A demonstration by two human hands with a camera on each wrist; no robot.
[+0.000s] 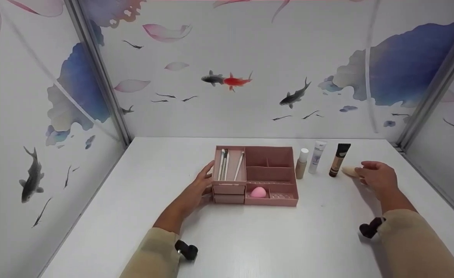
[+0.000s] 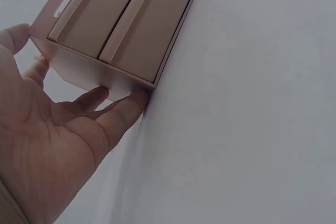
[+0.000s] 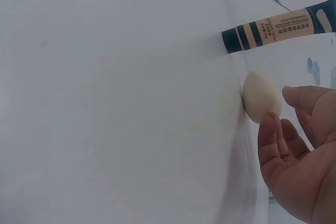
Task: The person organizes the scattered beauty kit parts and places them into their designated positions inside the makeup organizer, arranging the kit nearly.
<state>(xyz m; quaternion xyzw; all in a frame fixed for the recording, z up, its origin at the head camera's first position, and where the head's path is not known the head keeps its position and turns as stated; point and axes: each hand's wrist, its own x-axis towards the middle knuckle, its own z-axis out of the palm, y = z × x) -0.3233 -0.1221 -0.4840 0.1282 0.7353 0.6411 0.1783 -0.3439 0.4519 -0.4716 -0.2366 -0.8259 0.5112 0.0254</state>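
Note:
A pink makeup organizer (image 1: 271, 175) stands on the table, with slim white-handled brushes (image 1: 223, 164) in its upper left tray and a pink makeup sponge (image 1: 258, 192) in a front compartment. My left hand (image 1: 200, 186) rests its fingertips along the organizer's left side wall, beside the two small drawers (image 2: 142, 30). At the right lies a cream egg-shaped makeup sponge (image 3: 261, 97). My right hand (image 1: 377, 178) is right at it: the fingertips meet its near end, while the thumb stands a little apart from the sponge.
Between organizer and right hand stand a foundation bottle with a white cap (image 1: 301, 164), a white tube (image 1: 317, 157) and a black-and-tan concealer tube (image 1: 339, 160). White printed panels (image 1: 250, 116) enclose the table at the back and sides.

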